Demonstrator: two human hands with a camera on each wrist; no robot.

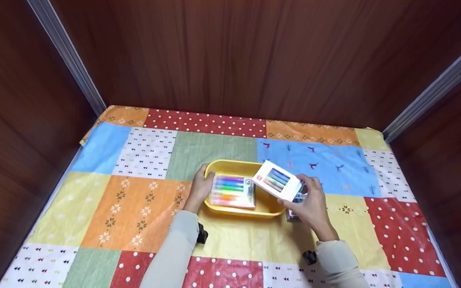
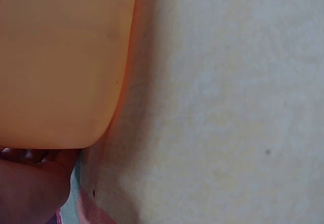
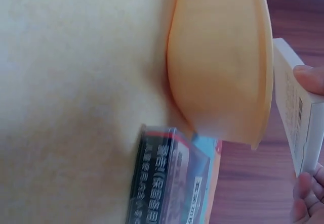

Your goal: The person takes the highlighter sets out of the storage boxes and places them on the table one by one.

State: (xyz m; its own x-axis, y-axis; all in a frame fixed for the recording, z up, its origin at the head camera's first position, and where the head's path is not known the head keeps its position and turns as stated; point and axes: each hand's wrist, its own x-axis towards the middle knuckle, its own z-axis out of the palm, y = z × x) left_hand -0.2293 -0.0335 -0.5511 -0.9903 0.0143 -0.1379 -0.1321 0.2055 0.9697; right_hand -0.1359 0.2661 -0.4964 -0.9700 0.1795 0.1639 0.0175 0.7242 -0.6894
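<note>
A yellow plastic tub (image 1: 238, 214) lies crosswise in front of me. At its left end my left hand (image 1: 201, 189) grips the rim, thumb inside and fingers against the outer wall. In the tub's left half lies a clear-fronted pack of rainbow-coloured pens (image 1: 230, 192). Over the right half, my right hand (image 1: 311, 207) holds a tilted white box (image 1: 276, 181) by its right end, thumb on one edge and fingers on the opposite one. Coloured sticks show through the box's window. The right wrist view shows the box's printed underside beside the tub's rim.
Just right of the tub, partly under my right hand, a dark clear-cased package (image 3: 164, 178) with white lettering rests on the cloth. A patchwork-print tablecloth (image 1: 134, 212) covers the table. Dark wood-grain panels (image 1: 230, 60) rise at the back and both sides.
</note>
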